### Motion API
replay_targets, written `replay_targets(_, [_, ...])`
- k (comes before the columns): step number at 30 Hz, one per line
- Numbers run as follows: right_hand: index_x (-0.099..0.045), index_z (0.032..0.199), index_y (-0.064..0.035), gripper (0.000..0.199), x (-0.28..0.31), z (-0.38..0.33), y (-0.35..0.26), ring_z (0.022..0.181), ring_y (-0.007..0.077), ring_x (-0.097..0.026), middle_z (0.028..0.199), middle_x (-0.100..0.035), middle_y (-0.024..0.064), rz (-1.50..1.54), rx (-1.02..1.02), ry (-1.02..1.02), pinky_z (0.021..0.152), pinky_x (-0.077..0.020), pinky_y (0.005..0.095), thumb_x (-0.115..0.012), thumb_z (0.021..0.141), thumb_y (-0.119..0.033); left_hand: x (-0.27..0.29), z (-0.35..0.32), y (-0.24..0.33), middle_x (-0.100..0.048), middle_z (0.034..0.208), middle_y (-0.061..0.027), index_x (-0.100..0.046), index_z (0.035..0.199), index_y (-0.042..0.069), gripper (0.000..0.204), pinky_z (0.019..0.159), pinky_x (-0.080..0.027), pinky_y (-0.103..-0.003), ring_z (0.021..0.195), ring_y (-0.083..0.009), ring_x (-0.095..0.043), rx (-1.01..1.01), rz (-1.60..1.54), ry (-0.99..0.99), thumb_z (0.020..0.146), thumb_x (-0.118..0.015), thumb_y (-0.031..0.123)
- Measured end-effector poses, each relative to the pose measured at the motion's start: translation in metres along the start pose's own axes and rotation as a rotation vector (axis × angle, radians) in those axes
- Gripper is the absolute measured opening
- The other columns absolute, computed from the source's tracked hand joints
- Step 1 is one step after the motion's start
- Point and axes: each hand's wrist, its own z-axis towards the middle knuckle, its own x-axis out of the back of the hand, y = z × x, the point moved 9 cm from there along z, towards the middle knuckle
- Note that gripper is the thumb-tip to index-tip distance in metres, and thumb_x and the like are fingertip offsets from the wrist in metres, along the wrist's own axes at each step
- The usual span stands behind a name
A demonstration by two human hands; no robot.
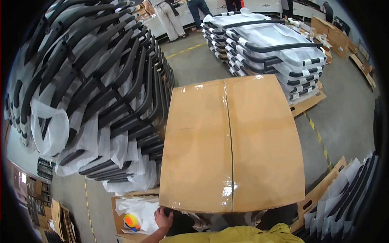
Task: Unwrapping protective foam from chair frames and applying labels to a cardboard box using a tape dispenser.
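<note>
A large cardboard box (198,141), closed and with clear tape shining along its edges and middle seam, fills the space right in front of my body. My left hand (163,218) is at its near left corner, fingers curled against the lower edge. Part of that grip is hidden by the corner. My right hand does not show. Beside my left hand is an open carton (117,218) with white wrapping and a roll of orange and yellow tape (131,220) in it.
A tall stack of black curved metal frames (117,97) in white foam rises close on the left. Another wrapped stack (279,48) stands beyond the box on cardboard. More frames (344,202) lean at lower right. Yellow-black floor tape (318,135) runs nearby; people (166,18) stand far back.
</note>
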Motion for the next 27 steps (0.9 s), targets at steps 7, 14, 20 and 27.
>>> replay_targets(7, [-0.054,0.106,-0.0079,0.042,-0.043,-0.032,-0.010,0.084,0.0279,-0.057,0.097,-0.058,0.0136,0.033,-0.006,-0.150,0.072,-0.0440,0.0402,-0.050,0.078,-0.039,0.006,0.006,0.013,-0.051,0.101,-0.0163,-0.050,0.102,0.007,0.042,0.083,-0.038,-0.043,0.096,-0.0344,-0.046,-0.148,-0.031,0.158,0.069,-0.062,0.030])
replay_targets(14, [-0.055,0.099,-0.0027,0.026,0.192,-0.282,-0.071,0.078,0.0187,-0.058,0.086,-0.060,0.0102,0.598,0.275,0.829,0.068,-0.0463,0.0287,-0.061,0.074,-0.010,0.043,0.045,0.026,-0.045,0.119,-0.0160,-0.040,0.119,-0.002,0.048,0.093,-0.030,-0.030,0.111,-0.0227,-0.041,0.011,-0.968,0.089,0.087,-0.043,0.034])
replay_targets(20, [-0.049,0.101,0.0040,0.036,0.276,-0.404,0.054,0.086,0.0211,-0.053,0.091,-0.057,0.0149,-0.313,-0.238,1.726,0.078,-0.0405,0.0291,-0.055,0.081,-0.026,0.102,0.059,0.123,-0.045,0.120,-0.0139,-0.039,0.121,-0.003,0.051,0.093,-0.030,-0.027,0.111,-0.0178,-0.041,-0.074,-1.264,-0.059,0.086,-0.046,0.033])
replay_targets(27, [-0.048,0.096,0.0032,0.041,0.231,-0.335,0.110,0.080,0.0124,-0.051,0.089,-0.056,0.0091,0.833,-0.113,1.029,0.070,-0.0424,0.0266,-0.056,0.080,-0.034,0.076,0.018,0.100,-0.047,0.118,-0.0151,-0.034,0.123,-0.006,0.059,0.089,-0.034,-0.026,0.106,-0.0185,-0.046,-0.076,-1.343,-0.192,0.079,-0.057,0.026])
